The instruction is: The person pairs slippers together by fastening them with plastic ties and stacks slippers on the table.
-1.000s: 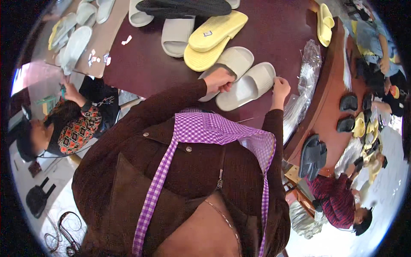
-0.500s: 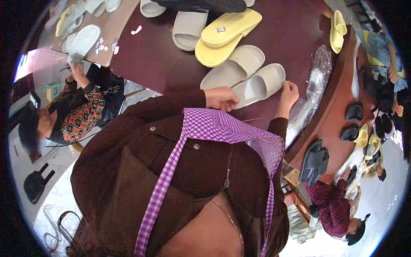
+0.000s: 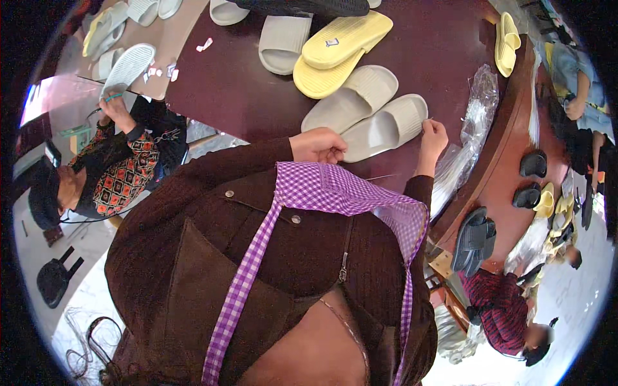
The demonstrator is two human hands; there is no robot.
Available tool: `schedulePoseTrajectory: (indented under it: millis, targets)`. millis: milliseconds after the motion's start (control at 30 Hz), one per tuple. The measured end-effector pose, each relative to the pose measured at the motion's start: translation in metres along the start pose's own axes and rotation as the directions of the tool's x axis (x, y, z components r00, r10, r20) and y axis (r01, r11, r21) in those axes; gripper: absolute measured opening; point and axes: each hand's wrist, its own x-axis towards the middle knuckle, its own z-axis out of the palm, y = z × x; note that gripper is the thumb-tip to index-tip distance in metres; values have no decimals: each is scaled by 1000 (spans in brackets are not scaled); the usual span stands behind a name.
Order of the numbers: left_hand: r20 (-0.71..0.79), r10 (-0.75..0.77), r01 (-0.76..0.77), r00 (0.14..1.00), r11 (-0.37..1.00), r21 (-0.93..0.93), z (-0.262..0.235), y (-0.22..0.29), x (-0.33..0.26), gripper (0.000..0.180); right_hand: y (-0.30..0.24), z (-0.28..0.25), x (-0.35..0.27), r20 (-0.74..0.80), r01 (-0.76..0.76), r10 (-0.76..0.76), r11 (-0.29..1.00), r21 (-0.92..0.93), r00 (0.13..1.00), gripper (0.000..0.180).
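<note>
A pair of beige slide slippers [image 3: 380, 132] lies on the dark red table, the two side by side with their toes pointing up and right. By the heel of the nearer slipper, my left hand [image 3: 320, 145] has its fingers curled in; whatever they hold, if anything, is hidden. At the toe of that same slipper, my right hand [image 3: 434, 138] pinches thumb and fingertips together, and what lies between them is too small to make out. Just beyond the pair rests a stacked pair of yellow slippers [image 3: 341, 45] with a small tag on it.
A grey slipper [image 3: 283, 45] and a black slipper [image 3: 309, 6] lie farther back. To the right is a clear plastic bag [image 3: 479, 109] with thin white strands [image 3: 450, 183]. Black slippers [image 3: 474, 241] sit on another table. One co-worker [image 3: 122, 167] holds a pale slipper at left; others work at right.
My left hand has drawn back slightly to the left, away from the slipper's heel. My right hand stays at the toe, its fingers still pinched. The slippers have hardly moved.
</note>
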Motion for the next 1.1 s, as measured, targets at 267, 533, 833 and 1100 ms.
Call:
schedulePoseTrajectory:
  millis: [267,533,833,1100]
  targets:
    - [120,-72,73,990,997,-3,-35,4,27,17,-6,1,-4,33,-92,90,993,75,995,15]
    - [54,-196,199,979,979,-47,-22,8,14,22,-8,1,-6,23,-58,57,998,24,998,14]
    - [24,-78,76,997,996,50,-27,13,20,18,6,2,-2,48,-135,133,990,42,990,17]
    - [105,860,-343,500,85,936,-58,43,131,29,-61,9,18,76,63,-73,989,131,994,14]
